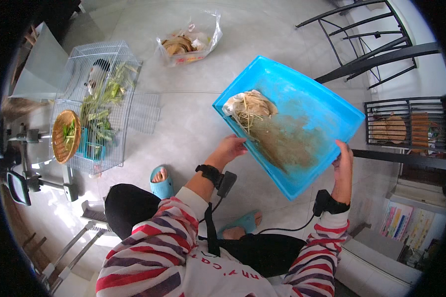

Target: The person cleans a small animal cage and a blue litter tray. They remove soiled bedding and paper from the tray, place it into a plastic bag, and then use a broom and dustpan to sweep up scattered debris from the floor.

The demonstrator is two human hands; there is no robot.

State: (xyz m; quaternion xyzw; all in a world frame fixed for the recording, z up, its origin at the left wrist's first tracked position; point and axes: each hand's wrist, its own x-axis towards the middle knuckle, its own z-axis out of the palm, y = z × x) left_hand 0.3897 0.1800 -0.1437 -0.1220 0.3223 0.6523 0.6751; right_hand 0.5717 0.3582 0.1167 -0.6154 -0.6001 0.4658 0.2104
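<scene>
A blue plastic tray (330, 102) is held up in both hands over the floor. My left hand (233, 147) grips its near left edge, fingers partly hidden beneath. On the right rim rests my right hand (344, 156), its fingertips hidden under the tray. Brown dirt or fine debris (290, 135) coats the tray's bottom. A crumpled bag or paper wad (258, 102) with straw (247, 117) lies in its left corner. Both wrists wear black straps with small devices.
A wire cage (96, 48) with an animal, green stalks and a teal basket stands left. A wicker basket (66, 137) with greens sits on it. An opened plastic bag (191, 46) of waste lies on the floor ahead. Black metal racks (375, 55) stand right.
</scene>
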